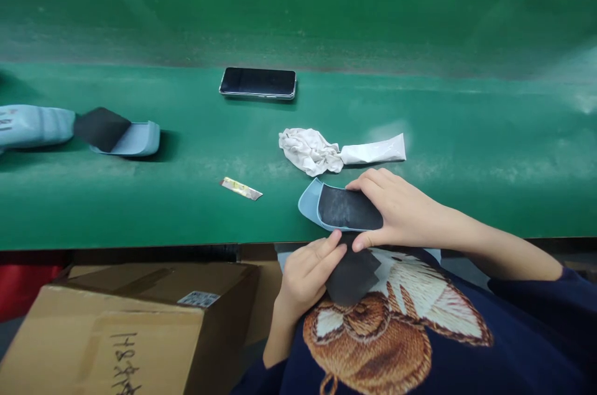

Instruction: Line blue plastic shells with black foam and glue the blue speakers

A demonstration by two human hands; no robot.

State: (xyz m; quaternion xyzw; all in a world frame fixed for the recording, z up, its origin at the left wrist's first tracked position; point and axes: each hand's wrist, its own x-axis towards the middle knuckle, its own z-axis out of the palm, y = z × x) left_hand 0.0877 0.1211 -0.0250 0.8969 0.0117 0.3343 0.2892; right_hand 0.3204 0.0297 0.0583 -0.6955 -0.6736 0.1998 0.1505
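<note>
right hand (401,218) is pinching a light-blue insole (311,207): the thumb is pressing at its near edge and the fingers are lying across its black top, so this grip is clamped on the insole. left hand (305,277) is closing its fingers over a black sheet (357,277), held close to the body; the grip looks clamped on the sheet, though part of it is hidden behind the fingers.

key relation: the insole's long axis is running roughly sideways across the view, its rounded blue end pointing left, away from the right hand. the black sheet is lying just below the insole's near edge, almost touching it, with nothing standing between them. the left hand is nearer the sheet, the right hand nearer the insole.

around the insole: a green belt (489,196) is passing beneath it. a crumpled white cloth (310,151) and a white tube (373,150) are lying just beyond it, touching each other. a foil strip (240,188) is lying to its left. a smartphone (257,83) is resting well beyond it. a second insole (140,140) is sitting far to its left, under a black patch (101,129). a cardboard box (140,333) is standing below and left of it.
</note>
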